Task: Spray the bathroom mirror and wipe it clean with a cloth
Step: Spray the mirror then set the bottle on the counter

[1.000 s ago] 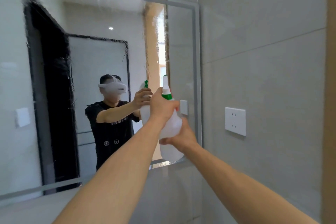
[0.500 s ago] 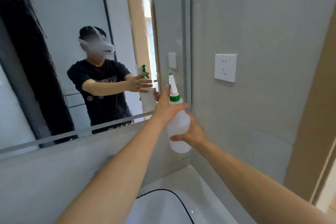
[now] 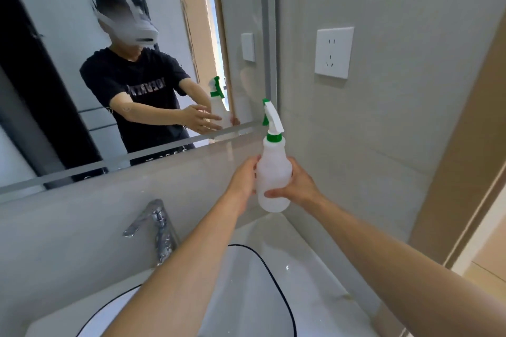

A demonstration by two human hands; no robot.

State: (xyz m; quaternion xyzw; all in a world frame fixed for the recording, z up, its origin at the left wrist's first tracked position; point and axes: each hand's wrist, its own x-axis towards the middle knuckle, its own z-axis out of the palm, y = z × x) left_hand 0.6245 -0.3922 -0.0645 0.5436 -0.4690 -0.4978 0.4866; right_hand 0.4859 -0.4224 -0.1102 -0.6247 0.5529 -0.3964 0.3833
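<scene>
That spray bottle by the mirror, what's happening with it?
A person stands at a bathroom sink, holding a white spray bottle with a green collar upright in front of the mirror. The right hand grips the bottle's body; the left hand rests against its other side, fingers fairly straight. Neither hand is on the trigger. No cloth is in view.

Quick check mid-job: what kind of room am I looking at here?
Most likely a home bathroom. A wall mirror hangs over a white sink with a chrome tap, and the walls are tiled. Both hands hold a spray bottle above the sink's corner.
</scene>
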